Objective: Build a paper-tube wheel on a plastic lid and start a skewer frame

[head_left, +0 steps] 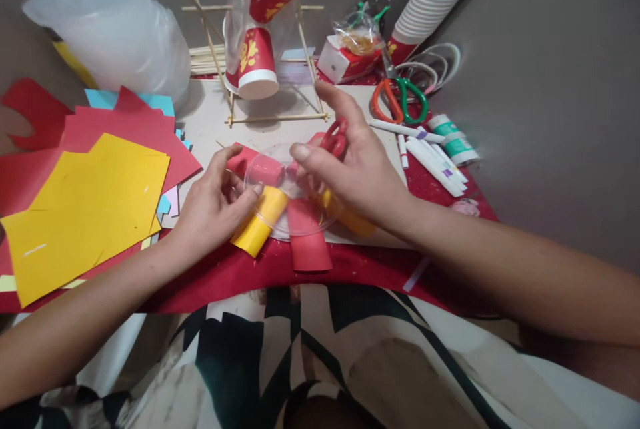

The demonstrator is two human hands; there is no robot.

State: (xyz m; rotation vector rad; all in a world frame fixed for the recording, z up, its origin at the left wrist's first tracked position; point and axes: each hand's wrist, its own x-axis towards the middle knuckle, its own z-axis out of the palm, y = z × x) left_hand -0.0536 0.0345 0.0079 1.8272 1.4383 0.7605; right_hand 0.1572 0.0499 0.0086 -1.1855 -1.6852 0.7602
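In front of me a round clear plastic lid (pixel 280 232) has curved red and yellow paper strips around it, like petals. My left hand (pixel 213 196) grips the lid's left side, its thumb by the yellow paper strip (pixel 261 221) and its index finger at a red strip (pixel 257 166). Red-handled scissors (pixel 334 139) are held in my right hand (pixel 357 162), over the lid's right side; their blades are hard to make out. Another red paper strip (pixel 309 236) points toward me. A second yellow strip (pixel 350 216) lies partly beneath my right wrist.
Yellow sheets (pixel 90 209) and red sheets (pixel 125 129) pile at left, before a stack of translucent bowls (pixel 120 36). Behind stand a stick frame (pixel 277 118) and paper cups (pixel 257 59). At right lie orange-and-green-handled scissors (pixel 400 101), white markers (pixel 435 162) and a roll (pixel 455 139).
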